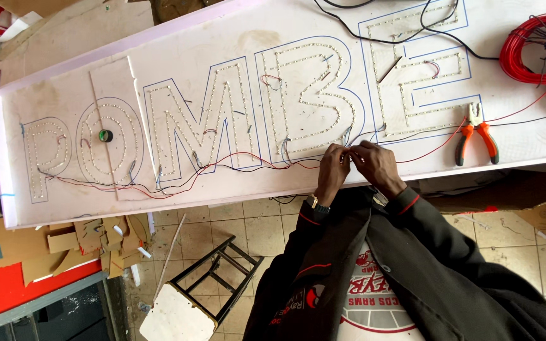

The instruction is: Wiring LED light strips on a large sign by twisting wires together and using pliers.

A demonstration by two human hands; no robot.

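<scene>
nearest the camera, the left hand (332,169) and right hand (376,165) meet fingertip to fingertip, pinched narrow on thin red and dark wires (266,163) at the near edge of the white sign panel (178,53). this looks like joining leads between outlined letters; the next move likely calls for a tight twist. beyond lie orange-handled pliers (476,134), a tape roll (105,135), and a red wire coil (535,47).

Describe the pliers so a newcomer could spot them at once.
Start at the long white sign board with outlined letters. Go to its right end, below the last letter: the pliers lie flat there, left of the red wire coil. Only they have orange handles.
</scene>
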